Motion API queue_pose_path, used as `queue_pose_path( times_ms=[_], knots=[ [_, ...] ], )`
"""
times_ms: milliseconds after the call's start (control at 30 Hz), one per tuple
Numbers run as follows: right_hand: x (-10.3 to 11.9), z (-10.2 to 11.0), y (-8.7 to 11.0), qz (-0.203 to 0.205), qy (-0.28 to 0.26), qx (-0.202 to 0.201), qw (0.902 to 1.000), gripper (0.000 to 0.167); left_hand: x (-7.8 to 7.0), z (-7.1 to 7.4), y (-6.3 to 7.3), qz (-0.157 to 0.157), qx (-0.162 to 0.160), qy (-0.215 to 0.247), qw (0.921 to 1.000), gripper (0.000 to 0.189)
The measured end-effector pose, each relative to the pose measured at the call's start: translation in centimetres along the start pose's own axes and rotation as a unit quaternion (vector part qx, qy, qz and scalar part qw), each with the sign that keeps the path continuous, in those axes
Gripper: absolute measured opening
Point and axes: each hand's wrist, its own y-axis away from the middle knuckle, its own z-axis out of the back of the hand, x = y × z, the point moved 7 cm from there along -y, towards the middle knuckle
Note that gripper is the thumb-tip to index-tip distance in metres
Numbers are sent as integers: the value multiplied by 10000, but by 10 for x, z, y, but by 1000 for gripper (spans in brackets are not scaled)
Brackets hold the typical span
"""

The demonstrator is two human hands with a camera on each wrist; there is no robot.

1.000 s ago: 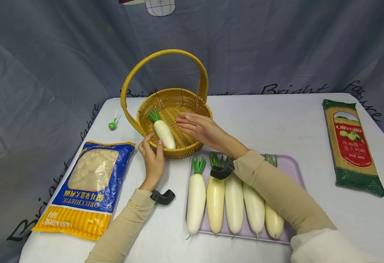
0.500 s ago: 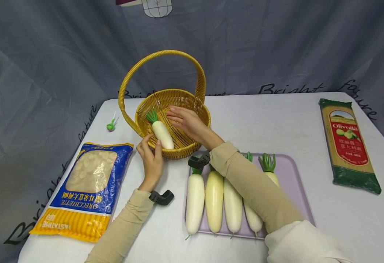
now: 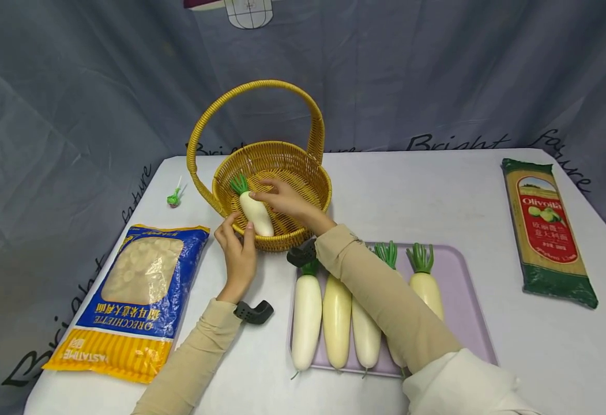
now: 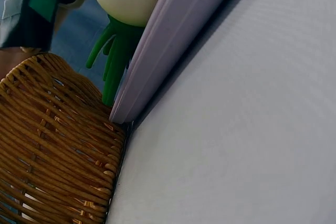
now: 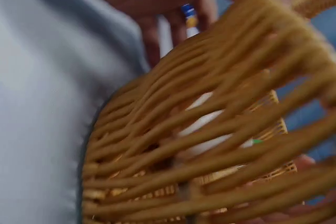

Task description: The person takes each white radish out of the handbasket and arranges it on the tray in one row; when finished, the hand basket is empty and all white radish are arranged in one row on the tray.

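A white radish (image 3: 257, 216) with green leaf stubs lies inside a brown wicker basket (image 3: 303, 236). My left hand (image 3: 237, 253) grips the near-left rim of that basket, thumb and fingers around the edge. Over the basket, my right hand (image 3: 287, 203) reaches in with fingers bent loosely, fingertips at the upper side of the radish; its thumb is hidden. The left wrist view shows the basket's woven wall (image 4: 58, 145) close up. In the right wrist view, the weave (image 5: 210, 135) hides most of the radish.
Right of the basket, a lilac tray (image 3: 469, 311) holds several white radishes (image 3: 307, 323), partly under the right forearm. A blue-yellow pasta bag (image 3: 131, 300) lies left, with a green lollipop (image 3: 173, 199) behind it. A spaghetti pack (image 3: 549, 230) lies far right. The basket handle (image 3: 256, 85) arches upward.
My right hand has moved left and down into the basket, its fingers bending from straight to the radish. The left hand stays on the rim; the radish lies in the same place.
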Motion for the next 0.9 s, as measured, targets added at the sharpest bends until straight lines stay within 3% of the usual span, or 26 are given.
queue_pose_path(
  times_ms=[167,333,667,900],
  knots=[
    [-5,-7,-1,-4,1370,69,9905,72,0,0,1,-33,-16,-22,10000,40],
    [-6,-12,0,106,2108,294,9770,83,0,1,0,-43,-7,39,10000,41],
    [-5,-15,4,-114,2251,459,9732,90,1,1,-1,-21,11,124,9999,42],
    [-9,-15,4,-249,1926,505,9797,86,-1,1,0,-38,3,129,9999,42]
  ],
)
